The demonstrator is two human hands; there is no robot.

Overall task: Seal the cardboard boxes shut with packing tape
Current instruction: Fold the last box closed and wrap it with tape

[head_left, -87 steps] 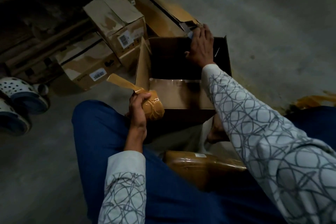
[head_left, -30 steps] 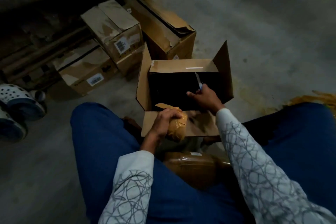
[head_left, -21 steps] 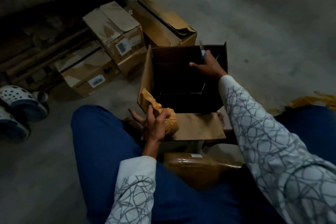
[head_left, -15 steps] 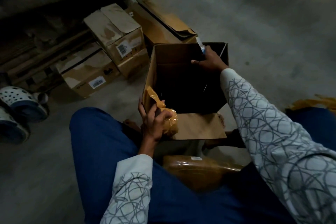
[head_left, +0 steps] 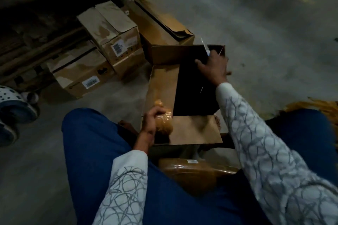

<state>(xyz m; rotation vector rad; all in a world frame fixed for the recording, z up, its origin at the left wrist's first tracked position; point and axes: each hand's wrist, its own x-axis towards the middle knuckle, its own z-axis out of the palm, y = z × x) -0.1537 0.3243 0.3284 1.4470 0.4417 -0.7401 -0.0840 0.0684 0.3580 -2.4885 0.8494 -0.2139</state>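
While the left hand (head_left: 150, 123) curls around the packing tape roll (head_left: 164, 126) at the near-left corner of the open cardboard box (head_left: 196, 131), the right hand (head_left: 214, 68), at its far rim, pinches a thin white implement (head_left: 204, 47); the interior is too dark to read.

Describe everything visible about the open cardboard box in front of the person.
The open cardboard box is plain brown, with no tape visible on it, and its inside is too dark to read. It stands directly before the seated person. The near flap lies out toward them. The left and far flaps lean inward. The left hand, gripping a tape roll, rests at its near left corner. The right hand grips its far right edge.
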